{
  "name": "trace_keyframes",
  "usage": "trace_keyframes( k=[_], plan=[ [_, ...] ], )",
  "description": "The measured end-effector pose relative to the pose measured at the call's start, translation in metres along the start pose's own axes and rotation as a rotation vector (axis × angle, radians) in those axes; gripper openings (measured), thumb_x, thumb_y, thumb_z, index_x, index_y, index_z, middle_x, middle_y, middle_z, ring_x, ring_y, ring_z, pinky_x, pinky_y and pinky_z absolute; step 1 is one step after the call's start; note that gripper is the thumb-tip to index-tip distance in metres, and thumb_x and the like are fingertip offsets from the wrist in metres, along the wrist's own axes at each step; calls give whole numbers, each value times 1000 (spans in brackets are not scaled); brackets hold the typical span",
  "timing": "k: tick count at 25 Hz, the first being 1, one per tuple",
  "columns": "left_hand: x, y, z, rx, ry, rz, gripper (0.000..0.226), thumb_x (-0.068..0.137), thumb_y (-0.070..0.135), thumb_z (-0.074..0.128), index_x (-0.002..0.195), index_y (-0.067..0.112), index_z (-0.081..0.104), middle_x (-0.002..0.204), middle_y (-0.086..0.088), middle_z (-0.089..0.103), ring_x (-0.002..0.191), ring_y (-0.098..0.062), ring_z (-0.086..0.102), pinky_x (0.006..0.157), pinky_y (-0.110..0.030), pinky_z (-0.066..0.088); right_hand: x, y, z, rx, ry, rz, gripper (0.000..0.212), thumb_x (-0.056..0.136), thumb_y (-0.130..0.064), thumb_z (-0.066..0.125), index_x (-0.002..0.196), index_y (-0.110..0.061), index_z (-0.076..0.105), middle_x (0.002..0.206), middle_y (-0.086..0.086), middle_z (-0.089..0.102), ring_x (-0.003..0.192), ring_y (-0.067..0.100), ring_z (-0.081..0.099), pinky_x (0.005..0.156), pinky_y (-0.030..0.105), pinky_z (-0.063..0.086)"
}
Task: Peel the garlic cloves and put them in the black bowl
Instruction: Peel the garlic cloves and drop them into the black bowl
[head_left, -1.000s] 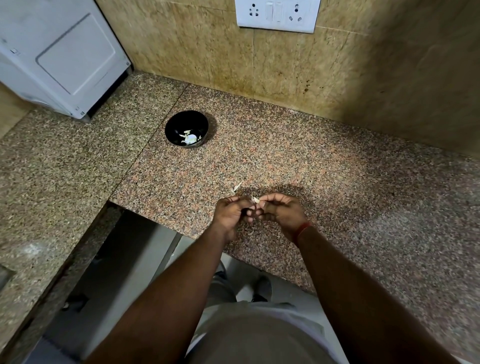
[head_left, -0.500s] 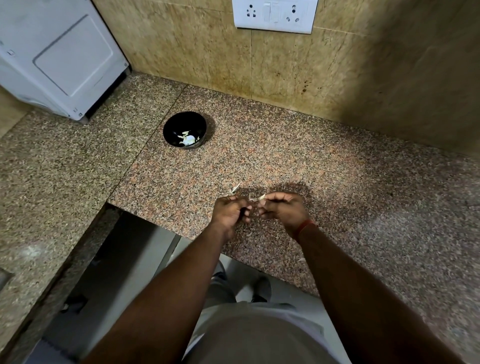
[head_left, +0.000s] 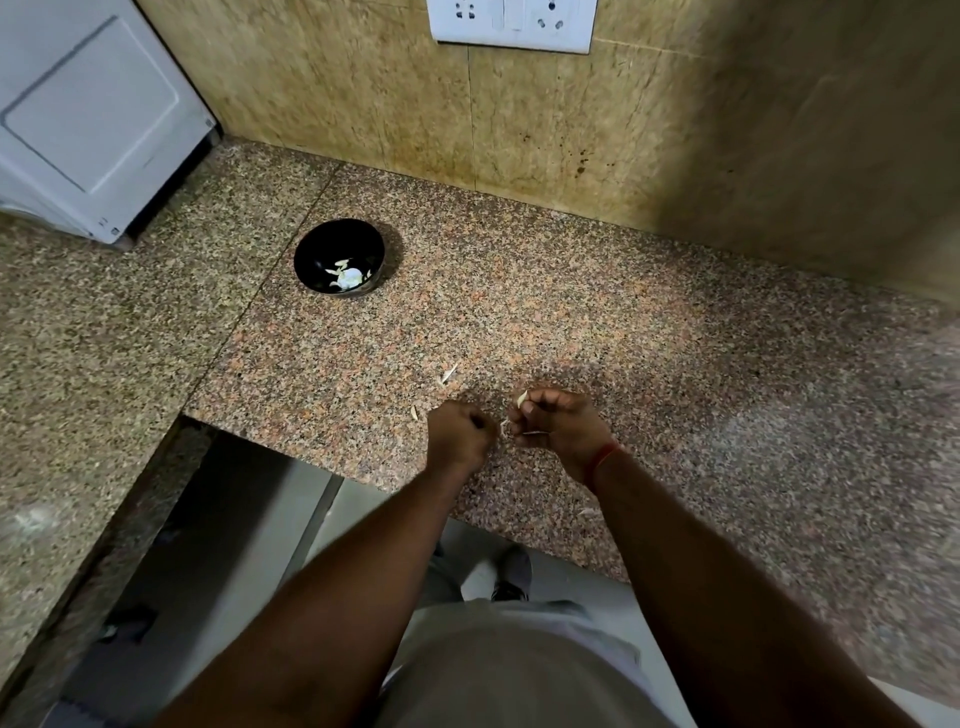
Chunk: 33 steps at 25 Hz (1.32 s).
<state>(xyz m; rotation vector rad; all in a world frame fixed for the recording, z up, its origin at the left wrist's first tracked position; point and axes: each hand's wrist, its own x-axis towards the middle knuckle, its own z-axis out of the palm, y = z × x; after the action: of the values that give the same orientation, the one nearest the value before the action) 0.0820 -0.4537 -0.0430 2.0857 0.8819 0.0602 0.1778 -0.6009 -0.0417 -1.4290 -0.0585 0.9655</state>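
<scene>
Left hand (head_left: 460, 434) is curled into a fist; what it holds, I cannot tell. Right hand (head_left: 558, 423), just beside it, pinches a garlic clove (head_left: 521, 398). The black bowl (head_left: 339, 257) sits well beyond the left hand, peeled cloves (head_left: 349, 278) inside.

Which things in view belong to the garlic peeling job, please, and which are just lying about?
Job: garlic clove pinched in the right hand; left hand; black bowl; peel scraps.
Lying about: white appliance; wall socket.
</scene>
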Motion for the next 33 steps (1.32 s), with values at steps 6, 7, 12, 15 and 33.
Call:
trace_keyframes(
  k=[6, 7, 12, 15, 33],
  plan=[
    [5, 4, 1, -318, -78, -7, 11, 83, 5, 81, 88, 15, 81, 75, 4, 77, 66, -11, 71, 65, -28, 60, 5, 10, -5, -170, 13, 14, 10, 98, -2, 63, 98, -1, 73, 84, 12, 73, 77, 26, 68, 73, 45, 62],
    [6, 5, 1, -379, -101, -21, 9, 84, 7, 81, 92, 11, 81, 75, 2, 77, 62, -11, 70, 58, -29, 58, 8, 11, -7, -229, 17, 9, 9, 97, -3, 65, 96, -2, 74, 83, 13, 74, 76, 27, 69, 75, 49, 63],
    [10, 6, 10, -396, -105, -84, 8, 83, 4, 83, 84, 11, 81, 69, 0, 75, 52, -5, 64, 60, -27, 52, 13, 15, -7, -531, 43, -86, 10, 95, -13, 71, 86, -11, 74, 75, 8, 76, 70, 28, 75, 72, 55, 63],
    [9, 11, 15, -518, -78, -224, 7, 81, 3, 84, 86, 5, 80, 77, -9, 78, 56, -15, 68, 59, -33, 56, 12, 13, -9, -546, 60, -117, 12, 96, -11, 68, 86, -6, 71, 75, 13, 74, 69, 31, 75, 69, 55, 63],
    [-6, -30, 13, -78, 12, -180, 10, 84, 6, 78, 80, 15, 78, 74, 10, 69, 65, 2, 61, 61, 1, 43, 43, 0, -18, -767, 441, 49, 22, 88, -8, 61, 78, -17, 78, 78, 2, 76, 68, 17, 69, 73, 34, 61]
  ],
)
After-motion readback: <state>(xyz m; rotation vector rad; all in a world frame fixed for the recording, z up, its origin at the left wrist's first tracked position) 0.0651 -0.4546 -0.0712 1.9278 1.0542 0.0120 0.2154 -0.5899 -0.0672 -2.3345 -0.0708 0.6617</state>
